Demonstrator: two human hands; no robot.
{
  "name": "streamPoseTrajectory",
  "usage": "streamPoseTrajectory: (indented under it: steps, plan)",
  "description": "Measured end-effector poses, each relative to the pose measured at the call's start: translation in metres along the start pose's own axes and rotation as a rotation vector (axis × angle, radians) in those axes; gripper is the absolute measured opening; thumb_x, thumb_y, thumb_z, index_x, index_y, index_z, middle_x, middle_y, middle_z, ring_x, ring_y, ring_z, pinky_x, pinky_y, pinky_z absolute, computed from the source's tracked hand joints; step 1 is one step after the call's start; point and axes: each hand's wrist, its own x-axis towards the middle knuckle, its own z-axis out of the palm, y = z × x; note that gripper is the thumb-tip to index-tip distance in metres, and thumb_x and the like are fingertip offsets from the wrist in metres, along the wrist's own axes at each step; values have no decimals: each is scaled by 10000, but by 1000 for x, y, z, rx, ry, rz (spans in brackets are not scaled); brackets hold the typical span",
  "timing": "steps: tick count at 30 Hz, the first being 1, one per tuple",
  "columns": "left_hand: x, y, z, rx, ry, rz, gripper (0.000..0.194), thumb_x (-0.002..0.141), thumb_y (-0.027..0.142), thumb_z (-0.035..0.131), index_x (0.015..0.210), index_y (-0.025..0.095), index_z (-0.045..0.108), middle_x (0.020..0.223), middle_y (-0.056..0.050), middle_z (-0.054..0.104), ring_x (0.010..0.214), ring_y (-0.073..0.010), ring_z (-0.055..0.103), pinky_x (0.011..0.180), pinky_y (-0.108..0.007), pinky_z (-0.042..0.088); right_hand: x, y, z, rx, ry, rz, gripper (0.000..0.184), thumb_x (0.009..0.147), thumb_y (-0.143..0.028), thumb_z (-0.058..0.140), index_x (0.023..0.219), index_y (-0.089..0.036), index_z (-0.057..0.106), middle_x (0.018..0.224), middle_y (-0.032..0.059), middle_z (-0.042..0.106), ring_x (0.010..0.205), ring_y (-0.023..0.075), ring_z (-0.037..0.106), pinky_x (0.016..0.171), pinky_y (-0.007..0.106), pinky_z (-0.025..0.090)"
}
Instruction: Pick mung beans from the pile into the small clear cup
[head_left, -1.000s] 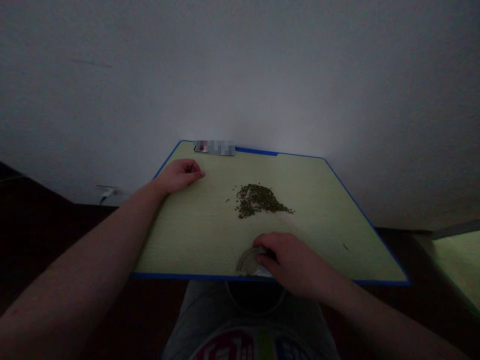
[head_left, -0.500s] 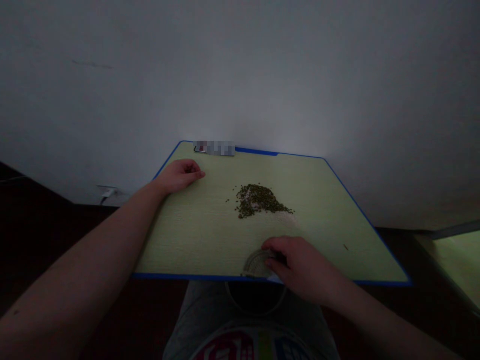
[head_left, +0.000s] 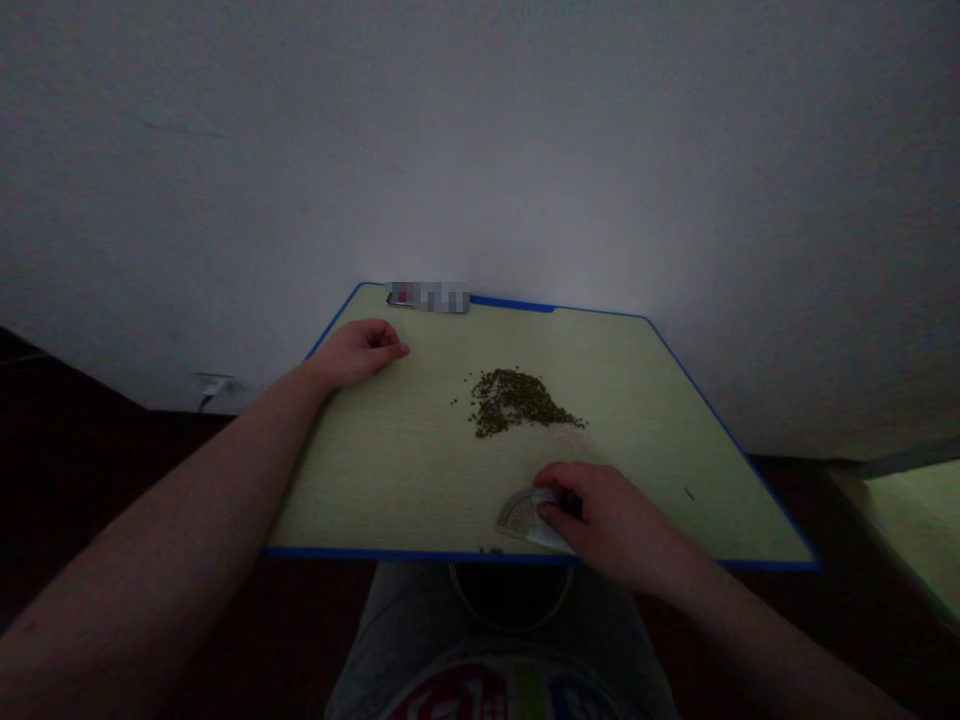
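Observation:
A pale green board with a blue rim lies in front of me. In its middle sits a heap of small dark green grains, with a few pale grains at its right side. My right hand grips a small round clear container near the board's front edge, fingers curled over its rim. A few grains lie at the front edge by the container. My left hand rests at the board's far left corner, fingers loosely curled with nothing visible in them.
A white wall rises right behind the board. A small blurred label sits at the board's back edge. A second green surface shows at the far right. My lap is below the front edge. The light is dim.
My right hand has slid the clear container to the right and a little away from the front edge. The left hand and the grain heap have stayed put.

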Motion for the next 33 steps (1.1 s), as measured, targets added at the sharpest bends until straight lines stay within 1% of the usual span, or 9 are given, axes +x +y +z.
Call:
streamPoseTrajectory:
  steps: [6,9,13,16,20,26,33]
  plan:
    - [-2,5,1,-19,7,-3,265,674,424,658,664,187,541,522,39,467,493,-94,399,495,-249,311,24,-21,3,-50,-43,-125,158,833,-150,579,941,-190,687,879,38,704,747,155,606,668,258,403]
    - [-2,5,1,-33,10,-1,258,672,418,660,661,186,547,531,32,473,505,-99,408,504,-253,314,31,-31,6,-78,-70,-201,163,824,-138,579,929,-190,692,885,37,704,773,160,607,686,257,409]
    - [-2,5,1,-41,4,-9,250,675,406,662,666,185,545,540,32,475,508,-98,408,508,-254,319,30,-36,10,-62,-69,-249,252,856,-138,542,1038,-190,709,994,62,717,897,187,628,806,285,434]
    - [-2,6,1,-38,3,-14,243,677,396,662,668,185,542,543,33,471,510,-98,402,509,-254,320,23,-34,12,-41,-78,-244,293,874,-145,535,1107,-191,707,1046,70,714,955,198,632,862,300,444]
    - [-2,6,1,-32,6,-4,241,675,392,667,664,183,547,554,33,470,518,-98,400,512,-255,320,16,-31,13,-20,-84,-205,312,868,-136,543,1133,-176,702,1035,77,715,940,203,641,859,309,467]
    - [-1,2,1,-29,11,18,253,674,402,669,662,177,552,557,33,476,512,-95,406,508,-254,322,9,-27,14,2,-42,-180,313,859,-135,546,1127,-172,705,1062,82,714,971,209,640,898,327,468]
    - [0,2,1,-5,7,32,260,682,412,659,688,168,570,555,33,482,511,-95,417,510,-249,328,4,-19,15,9,-26,-165,307,856,-145,543,1112,-181,708,1040,76,719,953,214,643,884,341,477]
